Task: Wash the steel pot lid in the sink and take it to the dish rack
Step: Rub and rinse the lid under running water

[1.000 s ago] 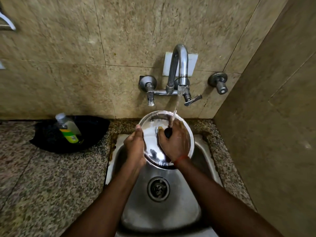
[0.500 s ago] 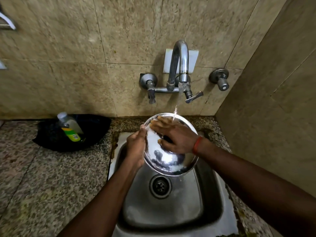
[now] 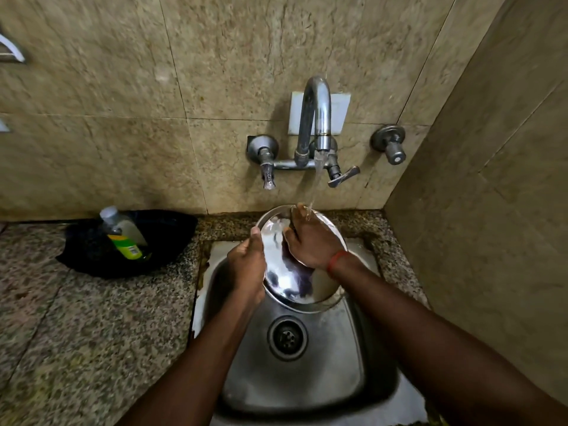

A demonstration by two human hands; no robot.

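Observation:
The round steel pot lid (image 3: 285, 281) is tilted up over the back of the steel sink (image 3: 310, 373), under running water from the tap (image 3: 316, 118). My left hand (image 3: 247, 265) grips the lid's left rim, thumb on the edge. My right hand (image 3: 312, 241), with a red thread at the wrist, lies flat against the lid's face, fingers reaching to its upper rim where the stream lands. The lid's knob is hidden under that hand. No dish rack is in view.
A black bowl (image 3: 166, 238) with a green-labelled soap bottle (image 3: 123, 235) sits on the granite counter (image 3: 76, 333) to the left. Tiled walls close in behind and on the right. A valve knob (image 3: 392, 147) juts from the wall. The sink's drain (image 3: 287, 338) is uncovered.
My right hand has slid up the lid's face to the top rim under the stream. The left hand keeps its grip on the left rim.

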